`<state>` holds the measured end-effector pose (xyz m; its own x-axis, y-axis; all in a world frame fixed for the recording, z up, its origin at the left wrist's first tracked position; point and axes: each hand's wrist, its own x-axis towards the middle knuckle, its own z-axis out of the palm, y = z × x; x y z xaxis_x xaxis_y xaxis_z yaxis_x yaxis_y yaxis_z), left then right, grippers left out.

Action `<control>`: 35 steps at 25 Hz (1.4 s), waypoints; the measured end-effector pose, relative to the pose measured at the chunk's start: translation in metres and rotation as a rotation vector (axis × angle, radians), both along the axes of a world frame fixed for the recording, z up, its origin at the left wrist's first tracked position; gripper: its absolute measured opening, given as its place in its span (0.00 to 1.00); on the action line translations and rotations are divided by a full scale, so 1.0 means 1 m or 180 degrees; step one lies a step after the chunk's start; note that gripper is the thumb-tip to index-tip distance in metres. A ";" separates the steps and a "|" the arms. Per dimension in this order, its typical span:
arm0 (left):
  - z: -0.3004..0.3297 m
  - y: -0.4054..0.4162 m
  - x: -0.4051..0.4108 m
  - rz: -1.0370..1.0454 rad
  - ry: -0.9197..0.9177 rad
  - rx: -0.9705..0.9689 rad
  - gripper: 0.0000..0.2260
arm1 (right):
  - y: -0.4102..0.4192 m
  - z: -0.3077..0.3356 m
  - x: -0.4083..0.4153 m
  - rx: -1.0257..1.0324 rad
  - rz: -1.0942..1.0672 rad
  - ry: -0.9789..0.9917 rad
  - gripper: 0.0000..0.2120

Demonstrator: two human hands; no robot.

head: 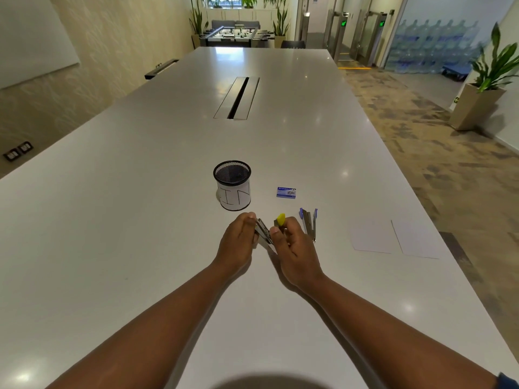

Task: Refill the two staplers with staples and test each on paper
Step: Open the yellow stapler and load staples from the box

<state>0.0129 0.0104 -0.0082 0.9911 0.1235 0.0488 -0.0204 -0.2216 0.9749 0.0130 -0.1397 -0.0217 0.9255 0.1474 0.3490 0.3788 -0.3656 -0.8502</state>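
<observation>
Table (168,192): yellow stapler (269,231) splayed open, hinge nearward.

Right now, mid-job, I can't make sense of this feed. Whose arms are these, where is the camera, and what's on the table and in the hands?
There is no machine here: a person works with bare hands, and the single picture comes from a camera worn on their head, looking forward and down. The left hand and right hand together hold an opened yellow stapler just above the long grey table. A second, blue stapler lies open to the right. Beyond them stand a mesh cup with a paper label and a small blue staple box. Two paper sheets lie far right.
</observation>
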 end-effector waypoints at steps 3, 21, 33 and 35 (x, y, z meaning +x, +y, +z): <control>0.002 -0.001 0.003 0.0154 0.0032 -0.0087 0.16 | -0.003 0.002 -0.003 -0.0036 -0.0050 -0.0241 0.12; -0.017 -0.002 0.015 0.0418 0.0043 0.0443 0.16 | -0.028 -0.002 -0.033 -0.0384 -0.0814 0.0185 0.12; -0.011 -0.005 0.015 0.0043 -0.0141 0.1769 0.12 | -0.021 0.005 -0.035 -0.1467 -0.0305 -0.0079 0.04; -0.009 -0.007 0.017 -0.0120 -0.0282 0.2259 0.11 | -0.019 0.007 -0.034 -0.1668 -0.0225 -0.0055 0.08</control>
